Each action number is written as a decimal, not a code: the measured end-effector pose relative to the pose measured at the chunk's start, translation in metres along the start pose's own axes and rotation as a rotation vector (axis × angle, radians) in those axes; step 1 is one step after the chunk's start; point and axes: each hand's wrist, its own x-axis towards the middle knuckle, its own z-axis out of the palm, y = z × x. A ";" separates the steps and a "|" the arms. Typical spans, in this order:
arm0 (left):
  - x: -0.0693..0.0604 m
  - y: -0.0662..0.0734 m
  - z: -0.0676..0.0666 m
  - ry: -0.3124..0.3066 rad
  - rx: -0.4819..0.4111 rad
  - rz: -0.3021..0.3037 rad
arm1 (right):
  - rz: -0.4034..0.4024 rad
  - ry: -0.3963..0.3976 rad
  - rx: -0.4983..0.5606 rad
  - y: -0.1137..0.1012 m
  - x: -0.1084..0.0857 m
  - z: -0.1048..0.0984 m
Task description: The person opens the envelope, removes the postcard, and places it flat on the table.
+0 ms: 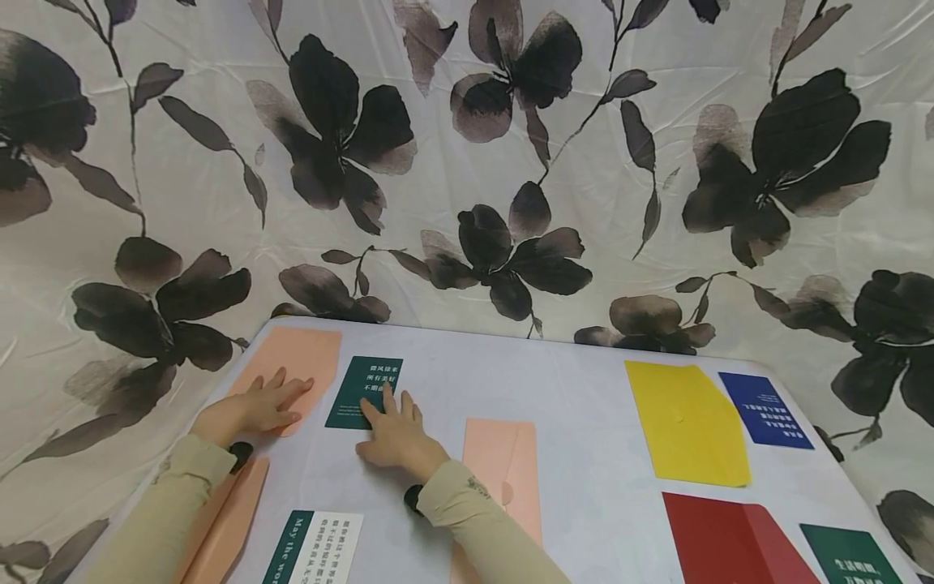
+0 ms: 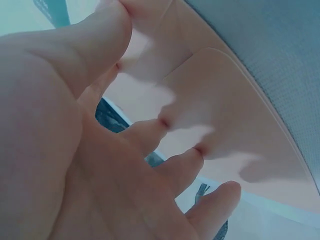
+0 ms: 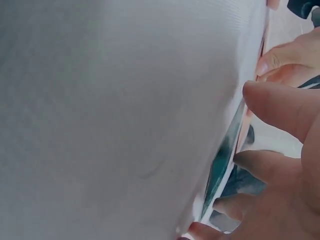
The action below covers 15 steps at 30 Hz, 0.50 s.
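At the table's far left, my left hand (image 1: 257, 405) lies with spread fingers on a peach envelope (image 1: 319, 347). The left wrist view shows its fingertips touching the envelope (image 2: 240, 95), whose flap edge is visible. My right hand (image 1: 403, 440) rests over the lower right part of a dark green card (image 1: 359, 373) with white printed characters, covering some of the text. In the right wrist view, the green card (image 3: 219, 167) appears as a thin sliver beside the fingers. Both hands have their fingers extended, and neither grips anything.
Another peach envelope (image 1: 499, 462) lies partly under the right forearm, and a peach one (image 1: 233, 519) beside the left forearm. A white-and-green card (image 1: 314, 547) sits in front. To the right are yellow (image 1: 686, 422) and red (image 1: 718, 539) envelopes, a blue card (image 1: 766, 410) and a green card (image 1: 850, 556).
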 end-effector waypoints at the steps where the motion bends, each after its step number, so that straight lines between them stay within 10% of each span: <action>1: 0.000 0.000 0.000 0.005 0.007 -0.003 | -0.008 0.003 0.015 0.002 0.000 -0.001; 15: 0.003 0.021 -0.005 0.110 0.107 -0.022 | -0.090 0.050 0.166 0.029 -0.037 -0.056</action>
